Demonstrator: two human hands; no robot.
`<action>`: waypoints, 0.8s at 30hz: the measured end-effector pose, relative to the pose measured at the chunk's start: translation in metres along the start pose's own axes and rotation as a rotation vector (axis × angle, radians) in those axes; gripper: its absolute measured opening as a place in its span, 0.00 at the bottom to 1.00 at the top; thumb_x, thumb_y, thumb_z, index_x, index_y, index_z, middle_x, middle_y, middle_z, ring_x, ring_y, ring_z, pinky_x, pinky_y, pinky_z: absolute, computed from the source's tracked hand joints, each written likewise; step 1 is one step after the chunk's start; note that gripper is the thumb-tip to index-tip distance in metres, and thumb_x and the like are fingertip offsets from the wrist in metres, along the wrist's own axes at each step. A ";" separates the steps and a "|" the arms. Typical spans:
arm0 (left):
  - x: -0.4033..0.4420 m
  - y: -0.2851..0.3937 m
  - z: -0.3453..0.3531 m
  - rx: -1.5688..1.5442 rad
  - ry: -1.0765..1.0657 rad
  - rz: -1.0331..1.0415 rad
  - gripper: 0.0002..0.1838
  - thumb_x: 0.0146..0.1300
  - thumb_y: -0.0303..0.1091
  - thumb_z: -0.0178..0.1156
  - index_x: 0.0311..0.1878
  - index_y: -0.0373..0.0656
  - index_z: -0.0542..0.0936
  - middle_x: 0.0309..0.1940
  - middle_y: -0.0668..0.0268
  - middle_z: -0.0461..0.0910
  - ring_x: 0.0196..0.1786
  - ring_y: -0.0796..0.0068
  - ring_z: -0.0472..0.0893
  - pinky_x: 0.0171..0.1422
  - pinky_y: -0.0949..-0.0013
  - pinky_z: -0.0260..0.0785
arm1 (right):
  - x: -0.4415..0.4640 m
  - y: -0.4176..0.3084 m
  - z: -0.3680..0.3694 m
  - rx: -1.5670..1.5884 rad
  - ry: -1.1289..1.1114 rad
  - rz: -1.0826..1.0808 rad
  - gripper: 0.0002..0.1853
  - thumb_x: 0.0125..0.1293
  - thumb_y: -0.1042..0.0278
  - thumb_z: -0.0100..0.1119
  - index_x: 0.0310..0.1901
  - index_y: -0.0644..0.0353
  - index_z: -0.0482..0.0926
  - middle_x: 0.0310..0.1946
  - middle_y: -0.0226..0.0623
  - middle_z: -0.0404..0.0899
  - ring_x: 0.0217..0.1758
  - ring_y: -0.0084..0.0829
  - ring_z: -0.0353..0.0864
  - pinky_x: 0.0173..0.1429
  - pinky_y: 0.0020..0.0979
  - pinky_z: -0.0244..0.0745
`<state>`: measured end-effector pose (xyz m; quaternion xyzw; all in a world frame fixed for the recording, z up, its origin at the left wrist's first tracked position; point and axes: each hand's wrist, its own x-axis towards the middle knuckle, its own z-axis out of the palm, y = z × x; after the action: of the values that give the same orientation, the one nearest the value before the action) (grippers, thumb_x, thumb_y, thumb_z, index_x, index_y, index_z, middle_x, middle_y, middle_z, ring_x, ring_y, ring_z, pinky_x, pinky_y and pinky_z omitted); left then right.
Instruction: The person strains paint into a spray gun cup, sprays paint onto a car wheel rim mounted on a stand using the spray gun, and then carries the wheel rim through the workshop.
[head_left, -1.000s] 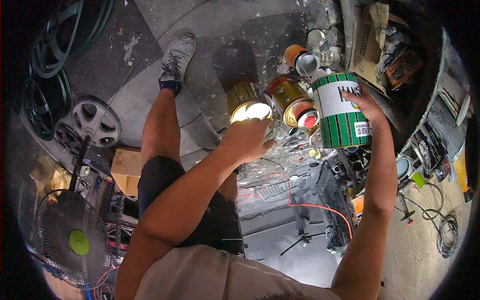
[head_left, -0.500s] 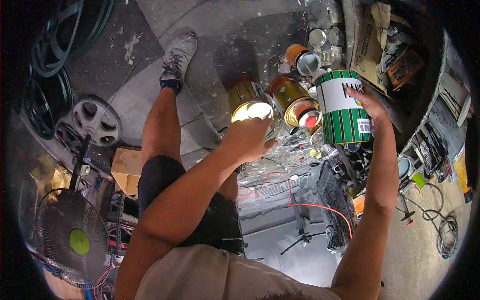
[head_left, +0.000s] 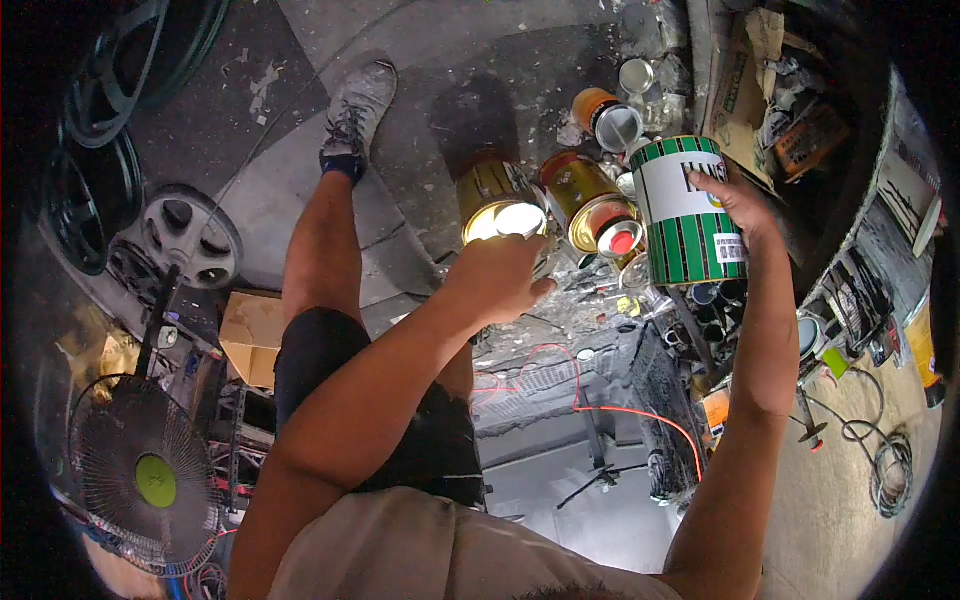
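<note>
My left hand (head_left: 500,278) reaches over the near rim of an open gold can (head_left: 483,190). Its fingers bend down at a round, brightly lit white container or lid (head_left: 520,219) at the can's mouth; what they grip is partly hidden, and the thumb sticks out to the right. In my right hand (head_left: 745,205) is a large green striped can (head_left: 690,240) with a white label, held up with the thumb across the label. Between the hands stands a second gold can (head_left: 572,185), with a smaller red-centred container (head_left: 618,236) at its near end.
Beyond the cans lie an orange can (head_left: 592,106) and a round lid or cup (head_left: 636,76). Cardboard and scraps (head_left: 740,100) pile up at the right. A fan (head_left: 150,480), a cardboard box (head_left: 252,335) and wheels (head_left: 190,235) are at the left. A red cord (head_left: 640,411) crosses the lower middle.
The green can in my right hand has moved slightly up and to the right, away from the gold cans. My left hand has stayed nearly in place.
</note>
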<state>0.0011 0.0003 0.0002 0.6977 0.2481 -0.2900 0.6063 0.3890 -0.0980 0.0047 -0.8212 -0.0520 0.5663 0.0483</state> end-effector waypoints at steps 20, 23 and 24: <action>0.000 -0.014 0.029 0.091 -0.042 -0.008 0.34 0.68 0.51 0.67 0.69 0.37 0.74 0.60 0.46 0.81 0.63 0.46 0.81 0.67 0.49 0.72 | -0.070 0.007 -0.008 -0.006 0.084 -0.049 0.62 0.50 0.42 0.83 0.80 0.62 0.57 0.64 0.49 0.80 0.62 0.41 0.82 0.66 0.41 0.78; -0.001 -0.019 0.038 0.111 0.003 0.030 0.35 0.68 0.51 0.67 0.69 0.37 0.74 0.58 0.44 0.82 0.61 0.44 0.82 0.66 0.48 0.73 | -0.071 0.021 -0.010 0.049 0.066 -0.104 0.60 0.51 0.41 0.82 0.79 0.62 0.59 0.64 0.48 0.80 0.63 0.40 0.82 0.65 0.40 0.78; -0.001 -0.019 0.039 0.127 0.004 0.041 0.35 0.68 0.51 0.67 0.69 0.37 0.73 0.57 0.43 0.83 0.60 0.44 0.82 0.65 0.48 0.73 | -0.070 0.025 -0.012 0.035 0.075 -0.101 0.61 0.51 0.41 0.82 0.79 0.63 0.58 0.64 0.49 0.80 0.63 0.41 0.82 0.66 0.40 0.78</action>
<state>-0.0170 -0.0354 -0.0164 0.7403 0.2161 -0.2913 0.5660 0.3761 -0.1330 0.0704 -0.8370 -0.0817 0.5329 0.0932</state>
